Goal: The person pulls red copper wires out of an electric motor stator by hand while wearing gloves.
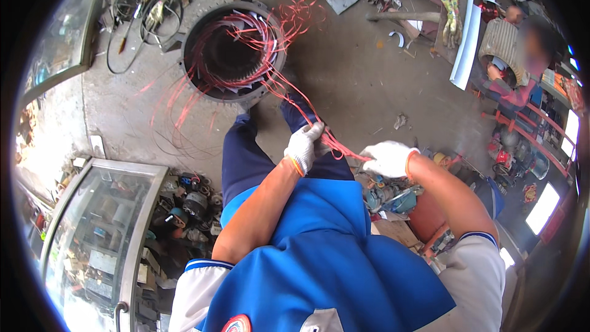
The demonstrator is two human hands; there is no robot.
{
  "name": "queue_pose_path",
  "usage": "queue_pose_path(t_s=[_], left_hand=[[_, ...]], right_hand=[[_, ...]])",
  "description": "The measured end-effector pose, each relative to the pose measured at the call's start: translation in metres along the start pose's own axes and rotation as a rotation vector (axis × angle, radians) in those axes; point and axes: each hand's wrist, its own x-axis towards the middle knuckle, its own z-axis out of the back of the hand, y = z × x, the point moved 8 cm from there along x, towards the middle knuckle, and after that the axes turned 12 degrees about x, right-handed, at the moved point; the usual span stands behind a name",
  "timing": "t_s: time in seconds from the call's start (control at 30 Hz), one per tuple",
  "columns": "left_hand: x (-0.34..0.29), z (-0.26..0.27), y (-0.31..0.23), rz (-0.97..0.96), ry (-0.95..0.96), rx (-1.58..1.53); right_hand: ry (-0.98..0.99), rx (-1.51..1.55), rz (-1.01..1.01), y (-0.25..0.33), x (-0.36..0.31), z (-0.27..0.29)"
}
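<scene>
Bundled thin red wires (335, 143) stretch between the gripping fingers of the white-gloved left hand (302, 147) and white-gloved right hand (389, 158); the right fingertips are indistinct.

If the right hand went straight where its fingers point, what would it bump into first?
Besides the red wires it holds, the right hand would probably meet the left hand first, though depth is hard to judge here.

Loose red wires (337, 144) out of round housing (236, 96)
</scene>
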Motion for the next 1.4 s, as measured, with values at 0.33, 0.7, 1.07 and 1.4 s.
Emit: queue_pose_path(t_s=[0.33, 0.7, 1.07, 1.4], left_hand=[[-0.002, 0.065, 0.022, -0.102, -0.097, 0.147], [0.026, 0.019, 0.084, -0.089, -0.168, -0.059], [0.091, 0.183, 0.171, -0.128, -0.936, 0.322], [0.070, 0.135, 0.150, -0.101, -0.653, 0.303]], right_hand=[[-0.200, 0.292, 0.121, 0.053, 0.072, 0.001], [-0.569, 1.116, 0.126, 0.014, 0.265, 0.024], [-0.611, 0.140, 0.484, -0.037, 0.145, 0.272], [-0.382, -0.242, 0.178, -0.018, 0.228, 0.199]])
